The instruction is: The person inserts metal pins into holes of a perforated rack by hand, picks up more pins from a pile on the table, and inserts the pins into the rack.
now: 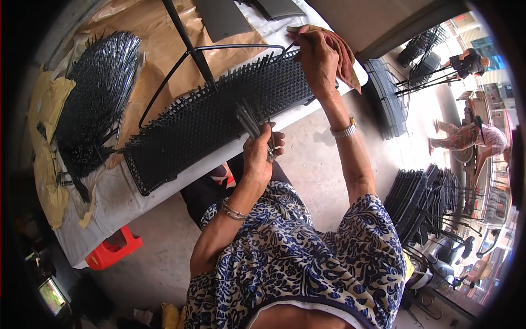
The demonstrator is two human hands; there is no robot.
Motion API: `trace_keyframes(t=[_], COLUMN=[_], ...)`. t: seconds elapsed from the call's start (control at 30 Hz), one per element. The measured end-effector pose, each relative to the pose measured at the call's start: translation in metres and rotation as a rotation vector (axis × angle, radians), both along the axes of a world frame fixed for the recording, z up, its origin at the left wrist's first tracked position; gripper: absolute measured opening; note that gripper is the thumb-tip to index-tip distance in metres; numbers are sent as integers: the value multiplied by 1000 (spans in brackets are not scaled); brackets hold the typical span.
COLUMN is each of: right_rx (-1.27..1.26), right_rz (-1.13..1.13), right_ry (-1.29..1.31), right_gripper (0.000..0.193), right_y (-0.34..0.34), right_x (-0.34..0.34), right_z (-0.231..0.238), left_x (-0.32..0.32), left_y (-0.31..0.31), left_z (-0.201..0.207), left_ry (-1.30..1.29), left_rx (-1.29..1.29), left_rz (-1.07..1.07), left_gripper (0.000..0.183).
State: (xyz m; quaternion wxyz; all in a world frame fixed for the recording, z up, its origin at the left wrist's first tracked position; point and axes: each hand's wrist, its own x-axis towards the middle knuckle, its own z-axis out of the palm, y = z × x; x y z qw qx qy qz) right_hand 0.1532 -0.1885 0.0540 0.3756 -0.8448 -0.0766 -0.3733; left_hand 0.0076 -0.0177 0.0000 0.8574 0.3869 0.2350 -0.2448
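A long black panel (181, 143) full of small holes lies slantwise on the table, with many short dark strips standing up along its far edge. In front of its middle, my left hand (260, 149) is closed round a bundle of thin dark strips (250, 120), slightly blurred. My right hand (320, 61) is at the panel's right end, fingers pinched together; whatever is between them is hidden. A crumpled pink and brown cloth (346, 59) sits right behind that hand. Black rods (192, 49) rise and curve over the panel's far side.
A large heap of shiny black strips (101, 82) lies on brown paper (161, 66) at the left. Dark flat panels (222, 19) lie at the back. A red stool (115, 249) stands below the table. Racks of stacked frames (405, 200) and two people (482, 137) are at the right.
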Motion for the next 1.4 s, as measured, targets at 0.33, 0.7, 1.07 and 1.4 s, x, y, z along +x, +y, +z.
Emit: trace_keyframes(t=[0.33, 0.7, 1.07, 1.4], right_rx=[-231, 57, 371, 582], right_rz=[146, 650, 668, 410], right_ry=[196, 805, 1034, 440], right_gripper=[15, 40, 25, 16], right_y=[6, 13, 15, 19], right_x=[5, -53, -59, -75], right_z=[0, 10, 6, 30], left_x=[3, -1, -5, 4], left_y=[2, 3, 0, 3], left_z=[6, 17, 21, -4], left_ry=[-21, -79, -118, -81], left_rx=[-144, -48, -22, -158], left_rz=[25, -28, -47, -61], left_gripper=[28, 32, 36, 37])
